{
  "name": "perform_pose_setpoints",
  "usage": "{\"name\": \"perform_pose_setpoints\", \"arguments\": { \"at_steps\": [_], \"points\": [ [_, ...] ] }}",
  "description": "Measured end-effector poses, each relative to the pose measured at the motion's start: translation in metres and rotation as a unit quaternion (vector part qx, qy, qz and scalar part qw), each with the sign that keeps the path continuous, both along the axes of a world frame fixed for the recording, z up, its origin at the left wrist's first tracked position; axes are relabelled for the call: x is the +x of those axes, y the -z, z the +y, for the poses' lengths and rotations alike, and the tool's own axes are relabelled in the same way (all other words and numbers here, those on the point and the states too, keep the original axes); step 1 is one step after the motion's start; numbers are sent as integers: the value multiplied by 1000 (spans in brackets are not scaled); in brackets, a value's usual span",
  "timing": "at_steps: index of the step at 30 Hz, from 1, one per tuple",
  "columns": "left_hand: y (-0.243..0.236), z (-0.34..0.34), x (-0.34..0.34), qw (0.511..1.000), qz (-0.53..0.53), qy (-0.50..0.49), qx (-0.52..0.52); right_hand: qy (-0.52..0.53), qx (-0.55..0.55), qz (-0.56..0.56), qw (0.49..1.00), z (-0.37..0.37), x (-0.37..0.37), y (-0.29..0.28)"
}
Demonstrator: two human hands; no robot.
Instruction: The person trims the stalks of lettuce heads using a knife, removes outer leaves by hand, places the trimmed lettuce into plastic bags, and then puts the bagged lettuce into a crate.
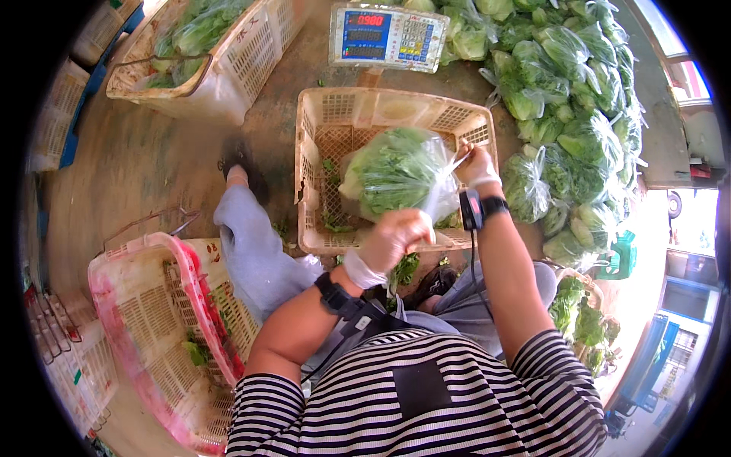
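A clear plastic bag of leafy green lettuce [384, 171] rests in a beige slatted plastic crate [320, 103], beneath the display of a weighing scale [387, 38]. My right hand [476, 164], in a thin translucent glove, pinches the gathered top of the bag at the crate's right side. My left hand [392, 236], gloved the same way, is closed near the bag's lower right, over the crate's near edge, fingers on the pale twisted plastic there. Loose leaves lie in the crate around the bag.
Many bagged lettuces [563, 91] are piled along the right. A white crate of greens [240, 72] stands at the back left, a pink-rimmed crate [129, 312] at the lower left. A basket of leaves [586, 320] and a green container [617, 255] are at the right. My legs straddle the middle crate.
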State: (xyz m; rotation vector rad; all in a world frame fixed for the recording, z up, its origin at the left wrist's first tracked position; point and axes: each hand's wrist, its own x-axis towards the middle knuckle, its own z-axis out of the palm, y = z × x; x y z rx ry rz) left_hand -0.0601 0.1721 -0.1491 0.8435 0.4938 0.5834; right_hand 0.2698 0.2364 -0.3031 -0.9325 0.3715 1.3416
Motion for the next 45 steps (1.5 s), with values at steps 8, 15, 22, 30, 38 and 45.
{"name": "perform_pose_setpoints", "arguments": {
  "at_steps": [8,15,22,30,38,45],
  "points": [
    [-17,37,11,985,4,-105,140,-419,115,-379,817,-97,-151,-192],
    [-4,44,12,980,85,-31,175,-512,99,-524,674,-96,-156,-202],
    [0,31,-4,895,306,17,324,-496,16,-476,726,-40,-96,-143],
    [8,-2,-2,794,287,147,516,-317,-133,-698,628,20,-58,-45],
    [4,2,-7,805,199,23,559,-288,-188,-691,636,32,-57,-7],
    [50,33,-37,933,223,-221,174,-440,133,-368,808,-33,-85,-189]
  ]
}}
